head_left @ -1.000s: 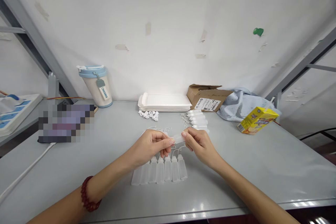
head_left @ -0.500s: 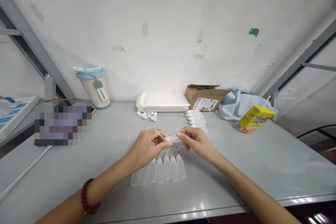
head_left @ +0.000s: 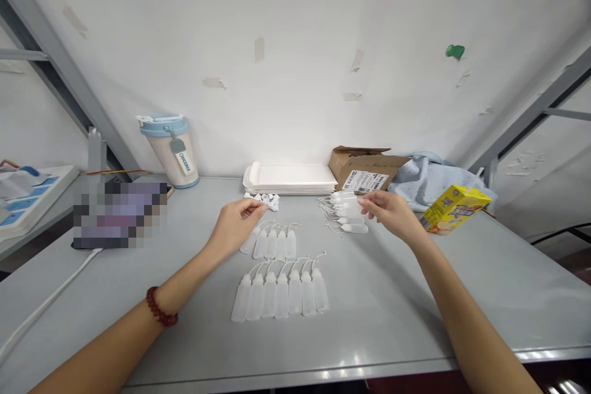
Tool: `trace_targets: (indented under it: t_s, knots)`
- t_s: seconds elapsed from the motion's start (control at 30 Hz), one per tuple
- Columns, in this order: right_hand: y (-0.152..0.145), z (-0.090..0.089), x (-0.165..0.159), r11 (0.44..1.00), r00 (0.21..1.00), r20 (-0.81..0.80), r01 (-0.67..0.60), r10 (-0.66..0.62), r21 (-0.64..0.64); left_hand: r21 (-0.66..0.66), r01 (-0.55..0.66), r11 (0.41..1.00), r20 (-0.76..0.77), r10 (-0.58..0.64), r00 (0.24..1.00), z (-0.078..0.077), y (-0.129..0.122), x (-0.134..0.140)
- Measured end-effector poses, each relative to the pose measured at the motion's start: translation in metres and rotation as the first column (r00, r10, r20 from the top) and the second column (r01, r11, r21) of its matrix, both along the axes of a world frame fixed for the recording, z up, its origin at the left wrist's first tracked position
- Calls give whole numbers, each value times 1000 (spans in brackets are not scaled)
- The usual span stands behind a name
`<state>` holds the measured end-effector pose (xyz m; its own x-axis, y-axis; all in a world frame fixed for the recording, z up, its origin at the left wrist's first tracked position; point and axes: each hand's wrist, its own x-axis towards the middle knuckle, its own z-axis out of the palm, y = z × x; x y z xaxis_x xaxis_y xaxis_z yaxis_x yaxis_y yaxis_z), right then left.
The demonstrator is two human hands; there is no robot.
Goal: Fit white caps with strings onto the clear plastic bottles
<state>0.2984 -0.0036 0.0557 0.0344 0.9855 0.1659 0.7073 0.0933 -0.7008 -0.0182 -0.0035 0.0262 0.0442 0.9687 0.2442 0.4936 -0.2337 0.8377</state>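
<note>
My left hand [head_left: 237,221] reaches to the small white caps [head_left: 273,202], thumb and forefinger pinched on one at the pile's near edge. My right hand [head_left: 390,212] is at the pile of small clear squeeze bottles [head_left: 353,228] lying on their sides. Its fingertips pinch the end of one bottle [head_left: 348,202] on that pile. Nearer me, a front row of translucent bottles [head_left: 282,298] with thin strap tails lies side by side. Behind it is a second row of similar bottles [head_left: 273,245], partly under my left hand.
White flat trays [head_left: 295,178] are stacked against the wall, beside an opened cardboard box [head_left: 369,171] and a blue cloth [head_left: 422,180]. A yellow drink carton [head_left: 455,209] stands right. A tumbler [head_left: 173,151], a phone [head_left: 120,215] with its cable and a power strip [head_left: 34,200] are left.
My hands have parted from the bottle they held together. My right hand has carried it right to the pile, while my left hand has moved forward and left to the caps.
</note>
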Motion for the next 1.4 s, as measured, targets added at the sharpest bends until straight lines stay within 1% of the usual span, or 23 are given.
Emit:
trace_targets:
  t_s: [0.1,0.2,0.33,0.5,0.63,0.8,0.93,1.07,1.23,1.3,1.4]
  knots:
    - [1,-1,6,991,998,35,-50,55,-123,-8,-54,999,-1,54,999,0,5,-5]
    - [0,-3,6,978,993,36,-100,109,-185,-29,-74,997,10,74,997,2,6,-4]
    - [0,-4,8,969,994,20,-101,108,-225,-44,-62,997,27,64,998,2,5,-3]
    - [0,-2,11,955,996,1,-89,93,-282,-48,-51,998,66,55,996,-2,8,-5]
    - [-1,-1,11,949,995,40,-79,96,-305,-66,-62,996,103,68,992,-3,11,-7]
    - [-1,-3,13,952,990,124,-31,71,-303,-74,-94,993,96,101,990,-3,13,-9]
    - [0,-4,16,947,985,155,-22,75,-322,-39,-125,991,12,126,992,-5,16,-12]
    - [0,-3,18,939,987,146,-5,59,-345,3,-161,987,-51,161,986,-9,19,-16]
    - [-2,0,18,949,991,130,-1,44,-316,70,-204,977,-140,212,967,-13,25,-23]
    - [-3,2,17,953,991,131,4,38,-304,110,-188,976,-188,207,960,-14,27,-24]
    - [-5,6,13,949,990,124,-18,60,-314,160,-98,982,-270,139,953,-15,29,-25]
